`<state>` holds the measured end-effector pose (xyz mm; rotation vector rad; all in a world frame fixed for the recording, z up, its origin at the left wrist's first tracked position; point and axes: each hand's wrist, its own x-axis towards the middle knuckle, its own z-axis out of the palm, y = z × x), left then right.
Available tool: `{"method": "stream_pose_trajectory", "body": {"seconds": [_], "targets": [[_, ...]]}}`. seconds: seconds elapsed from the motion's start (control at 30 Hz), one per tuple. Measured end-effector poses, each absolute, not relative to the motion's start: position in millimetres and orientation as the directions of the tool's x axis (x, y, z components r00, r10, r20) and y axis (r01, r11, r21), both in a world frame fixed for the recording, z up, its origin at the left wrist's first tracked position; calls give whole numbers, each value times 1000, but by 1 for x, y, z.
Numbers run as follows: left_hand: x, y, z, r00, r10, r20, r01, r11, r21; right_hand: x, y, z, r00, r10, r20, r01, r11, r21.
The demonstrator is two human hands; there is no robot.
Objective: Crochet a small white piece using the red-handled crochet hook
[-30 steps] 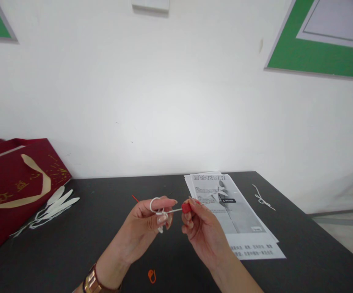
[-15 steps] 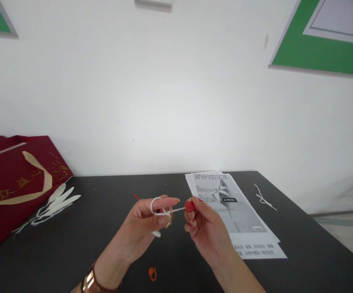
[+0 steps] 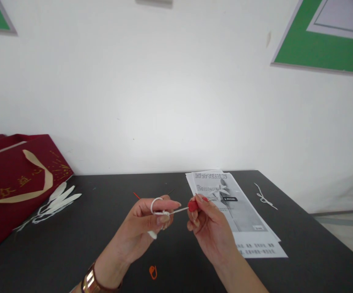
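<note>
Right hand [image 3: 211, 221] pinching red-handled slim metal hook [image 3: 192, 206], left hand [image 3: 145, 219] pinching looped white yarn [image 3: 166, 213]; I see orange plastic clip [image 3: 153, 267] below both grips.

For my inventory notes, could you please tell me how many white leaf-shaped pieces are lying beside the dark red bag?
3 visible: the upper piece, the middle piece and the lower piece, fanned out beside the bag. They overlap, so others may be hidden.
</note>
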<state>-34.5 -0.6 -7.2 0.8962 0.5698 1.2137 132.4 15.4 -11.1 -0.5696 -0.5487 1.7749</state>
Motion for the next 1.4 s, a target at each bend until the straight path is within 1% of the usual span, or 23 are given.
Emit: {"method": "stream_pose_trajectory", "body": {"seconds": [0.23, 0.4, 0.57, 0.8, 0.93, 1.1, 1.4], "targets": [[-33, 0, -5, 309, 946, 103, -546, 88, 833, 133, 15, -12, -233, 966, -111, -745, -251, -618], [-30, -1, -6, 310, 946, 93, -531, 91, 842, 131, 14, -13, -269, 958, -95, -742, -269, -614], [-28, -1, -10, 289, 955, 64, -527, 103, 843, 130, 12, -15, -326, 939, -113, -756, -331, -564], [-28, -1, -10, 300, 950, 85, -548, 99, 830, 130, 12, -18, -322, 936, -142, -777, -347, -526], [-28, -2, -8, 296, 952, 82, -549, 100, 830, 132, 13, -16, -317, 937, -145, -765, -344, -544], [-29, -2, -7, 295, 951, 92, -560, 94, 823, 133, 16, -14, -267, 957, -115, -751, -282, -597], [-30, -3, -6, 312, 945, 96, -557, 100, 824, 134, 16, -11, -225, 968, -108, -756, -244, -607]]}}
